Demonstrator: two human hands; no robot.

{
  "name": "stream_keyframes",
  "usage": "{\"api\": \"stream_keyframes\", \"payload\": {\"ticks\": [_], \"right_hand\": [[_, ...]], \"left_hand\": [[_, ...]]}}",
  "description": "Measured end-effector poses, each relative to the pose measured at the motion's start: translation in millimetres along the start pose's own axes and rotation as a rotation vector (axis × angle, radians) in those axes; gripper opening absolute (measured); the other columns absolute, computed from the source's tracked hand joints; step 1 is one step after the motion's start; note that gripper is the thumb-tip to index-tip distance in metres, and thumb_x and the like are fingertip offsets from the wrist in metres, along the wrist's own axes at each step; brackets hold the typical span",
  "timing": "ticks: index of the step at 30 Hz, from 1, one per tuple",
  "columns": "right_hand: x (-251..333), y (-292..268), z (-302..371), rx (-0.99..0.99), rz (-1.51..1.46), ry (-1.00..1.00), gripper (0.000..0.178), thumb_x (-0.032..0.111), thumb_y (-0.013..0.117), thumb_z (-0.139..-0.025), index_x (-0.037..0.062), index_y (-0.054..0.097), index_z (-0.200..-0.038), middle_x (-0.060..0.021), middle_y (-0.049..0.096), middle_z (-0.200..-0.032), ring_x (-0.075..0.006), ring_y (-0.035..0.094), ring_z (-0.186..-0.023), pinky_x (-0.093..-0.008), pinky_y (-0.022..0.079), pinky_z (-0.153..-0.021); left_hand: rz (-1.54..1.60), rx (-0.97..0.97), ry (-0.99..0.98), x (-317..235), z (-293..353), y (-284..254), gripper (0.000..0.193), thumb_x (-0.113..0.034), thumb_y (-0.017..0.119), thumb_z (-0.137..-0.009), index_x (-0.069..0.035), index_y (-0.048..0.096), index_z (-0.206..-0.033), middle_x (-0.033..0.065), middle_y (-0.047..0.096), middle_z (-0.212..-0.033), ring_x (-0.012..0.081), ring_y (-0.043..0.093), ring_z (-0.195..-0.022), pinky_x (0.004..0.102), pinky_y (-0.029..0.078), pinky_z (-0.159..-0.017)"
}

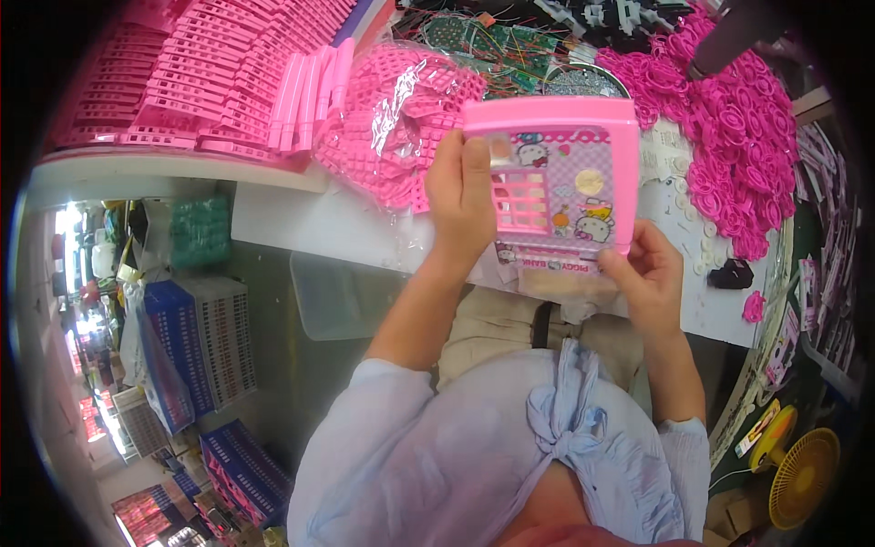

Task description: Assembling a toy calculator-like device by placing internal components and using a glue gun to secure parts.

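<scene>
Above the near edge of the white table, both hands hold a pink plastic toy housing (567,173). Its face carries a cartoon sticker, a round pale spot and a grid of square key openings. My left hand (462,187) is closed around its left edge, the thumb pressed along the side. At the lower right corner, my right hand (652,278) pinches the edge between thumb and curled fingers. Below the housing, partly hidden by it, is a clear plastic bag (570,290) near my lap.
Clear bags of pink keypads (392,118) lie left of the housing, beside stacked pink plastic parts (210,77). Green circuit boards with wires (492,46) sit behind. Magenta rings (743,137) are heaped at right, near a small black part (730,273). A yellow fan (802,479) stands lower right.
</scene>
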State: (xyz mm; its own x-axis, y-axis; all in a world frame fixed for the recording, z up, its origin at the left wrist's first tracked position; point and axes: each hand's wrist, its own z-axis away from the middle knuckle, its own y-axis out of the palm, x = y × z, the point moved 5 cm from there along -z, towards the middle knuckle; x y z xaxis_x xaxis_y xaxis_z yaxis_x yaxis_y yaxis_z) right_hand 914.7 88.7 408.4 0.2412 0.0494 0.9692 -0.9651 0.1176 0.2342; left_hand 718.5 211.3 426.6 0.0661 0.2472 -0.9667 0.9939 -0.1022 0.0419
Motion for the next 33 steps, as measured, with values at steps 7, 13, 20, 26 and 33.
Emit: {"api": "stream_keyframes", "payload": {"ticks": [7,13,20,26,33], "right_hand": [[-11,-12,-2,-0.053,-0.105,0.005,0.032,0.003,0.067,-0.091,-0.0043,0.061,-0.121,-0.0085,0.069,-0.11,-0.0125,0.064,-0.098,-0.0273,0.052,-0.087],[-6,-38,-28,0.018,0.091,-0.02,0.034,0.006,0.071,-0.087,-0.0029,0.063,-0.119,-0.009,0.07,-0.111,-0.0151,0.066,-0.099,-0.0304,0.053,-0.09],[-3,-79,-59,0.278,1.165,-0.529,0.034,0.012,0.068,-0.081,0.0064,0.071,-0.115,-0.0179,0.058,-0.138,-0.0361,0.051,-0.129,-0.044,0.043,-0.107],[-10,-57,-42,0.236,1.283,-0.456,0.047,0.028,0.066,-0.083,0.0136,0.064,-0.128,-0.0176,0.044,-0.151,-0.0404,0.037,-0.138,-0.0506,0.04,-0.11],[2,-44,-60,0.43,1.498,-0.496,0.043,0.015,0.067,-0.08,0.0041,0.061,-0.122,-0.0162,0.053,-0.14,-0.0378,0.053,-0.123,-0.0428,0.052,-0.096]], "left_hand": [[-0.064,0.09,-0.024,20,38,-5,0.031,-0.02,0.046,-0.106,-0.001,0.055,-0.083,-0.0027,0.047,-0.07,0.0087,0.043,-0.062,0.0279,0.035,-0.055],[-0.353,0.135,0.371,9,21,6,0.021,-0.018,0.059,-0.098,0.002,0.059,-0.089,0.0141,0.056,-0.072,0.0259,0.053,-0.063,0.0341,0.043,-0.06],[-0.707,0.749,0.659,37,-9,15,0.034,-0.019,0.076,-0.078,-0.014,0.071,-0.111,0.006,0.069,-0.12,0.0317,0.06,-0.112,0.043,0.049,-0.091],[-0.792,0.728,0.513,37,8,11,0.051,0.008,0.054,-0.069,-0.01,0.069,-0.114,0.011,0.064,-0.129,0.0375,0.053,-0.123,0.0472,0.045,-0.101],[-0.807,0.663,0.595,3,31,44,0.04,0.0,0.064,-0.071,-0.006,0.067,-0.11,0.0107,0.066,-0.121,0.035,0.056,-0.117,0.0475,0.044,-0.099]]}}
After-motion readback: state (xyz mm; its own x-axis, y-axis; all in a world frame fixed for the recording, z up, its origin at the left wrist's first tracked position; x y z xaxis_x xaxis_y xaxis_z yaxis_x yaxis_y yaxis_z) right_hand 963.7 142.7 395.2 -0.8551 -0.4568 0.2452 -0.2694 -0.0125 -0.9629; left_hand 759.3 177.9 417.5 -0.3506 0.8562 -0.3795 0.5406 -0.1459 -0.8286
